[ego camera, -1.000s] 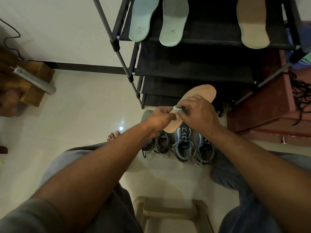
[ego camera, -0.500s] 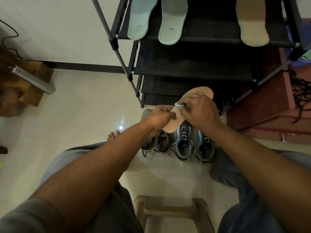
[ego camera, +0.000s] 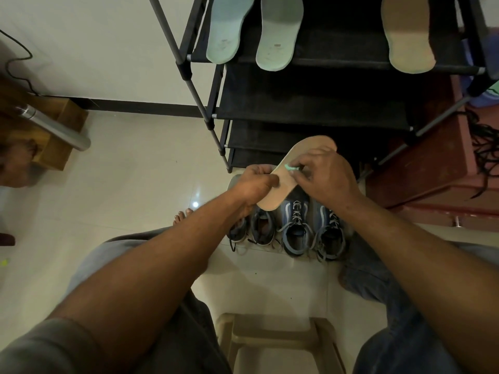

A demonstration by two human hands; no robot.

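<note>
At the far left a wooden block (ego camera: 58, 136) is seen on the pale tiled floor (ego camera: 140, 184), with a metal cylinder (ego camera: 52, 128) laid slantwise across it. Further right, the toes of a bare foot (ego camera: 182, 215) are shown on the tiles. Two pale green insoles (ego camera: 226, 33) are laid on the top shelf of a black shoe rack (ego camera: 310, 114). Near the middle of the view the left hand (ego camera: 253, 184) is found, its fingers curled round the left edge of a tan insole (ego camera: 283, 184), which is gripped toward its heel half. The insole is held in the air, tilted, with its heel end low and to the left and its toe end raised toward the right, in front of the rack's lowest shelves and above the shoes on the floor. A small mint-green piece (ego camera: 290, 167) is pinched between the thumb and forefinger of the right hand (ego camera: 330, 180), right at the insole's upper face; whether it is attached to the insole cannot be told. The remaining fingers of that hand are curled over the toe half. Beneath the hands a dark pair of shoes (ego camera: 252, 229) and, just beside it to the right, a blue laced pair (ego camera: 310, 233) are lined up. A beige stool (ego camera: 278, 336) is seen at the bottom edge. Well to the right on the top shelf a sand-coloured insole (ego camera: 409, 39) is laid, and a reddish cabinet (ego camera: 432, 171) is placed beside the rack.
</note>
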